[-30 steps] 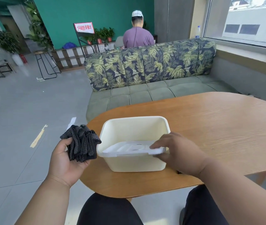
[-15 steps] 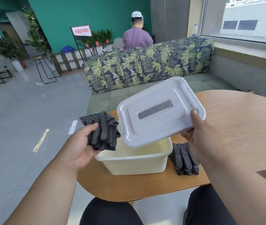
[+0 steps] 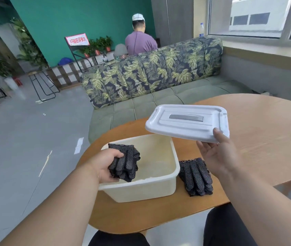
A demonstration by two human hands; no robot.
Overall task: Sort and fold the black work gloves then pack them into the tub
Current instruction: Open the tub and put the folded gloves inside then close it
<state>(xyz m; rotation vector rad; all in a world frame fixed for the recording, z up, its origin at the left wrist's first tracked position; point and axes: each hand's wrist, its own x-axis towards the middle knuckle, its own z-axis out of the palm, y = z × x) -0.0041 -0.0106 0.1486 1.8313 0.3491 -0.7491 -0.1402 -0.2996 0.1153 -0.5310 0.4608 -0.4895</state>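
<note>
Black dotted knit, bunched: that was the folded glove bundle [image 3: 124,164] the left hand [image 3: 105,165] gripped, fingers curled round it, held over the open tub [image 3: 158,188] near its left wall. Bundle was not yet down on the tub floor. The tub looked to hold nothing else, though the near wall hid part of the floor.

Right hand [image 3: 217,153] pinched the white lid [image 3: 187,122] at its near edge, thumb on top, fingers under, lid held up over the table to the right of the tub and well clear of its rim.

A second folded glove pair [image 3: 195,176] lay on the wooden table [image 3: 265,132], touching or just beside the tub's right wall.

Risks, as judged:
- Soft knit has no set fold. A drop from height would likely let the bundle spring open.
- Bundle sat close to the left rim; a loose cuff could snag or drape over the wall and foul the lid later.
- One-edge pinch on a wide lid gives poor leverage. It could tilt and slip, landing on the tub or the second pair.
- Tub sat near the table's front edge; a hard push could shove it off.
</note>
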